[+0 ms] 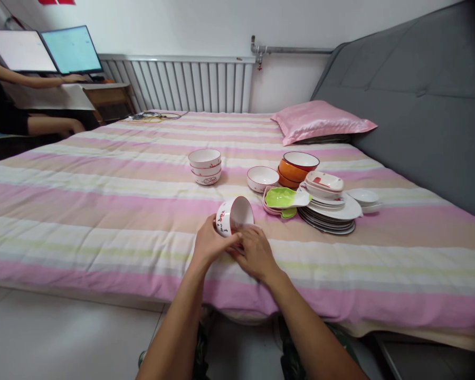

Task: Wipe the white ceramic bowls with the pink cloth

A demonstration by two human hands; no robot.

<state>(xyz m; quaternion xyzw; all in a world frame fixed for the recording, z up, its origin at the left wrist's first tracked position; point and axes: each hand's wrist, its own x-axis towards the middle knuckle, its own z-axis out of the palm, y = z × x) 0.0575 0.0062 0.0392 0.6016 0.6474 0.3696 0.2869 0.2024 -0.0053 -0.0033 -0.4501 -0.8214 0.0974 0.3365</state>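
Observation:
Just above the front part of the bed, a white bowl with a red rim and red painted marks is tilted on its side, its mouth turned to the right. My left hand is closed around its left and lower side. Fingers of my right hand are curled at the lower rim on the mouth side. A small white edge shows behind the right knuckles; I cannot make out what it belongs to. Beyond the hands stands a stack of similar bowls. A single red-rimmed bowl sits to its right.
At right are orange bowls, a green leaf-shaped dish, stacked plates, rectangular dishes and small white dishes. A pink pillow lies by the grey headboard. Another person's arm reaches toward monitors at far left.

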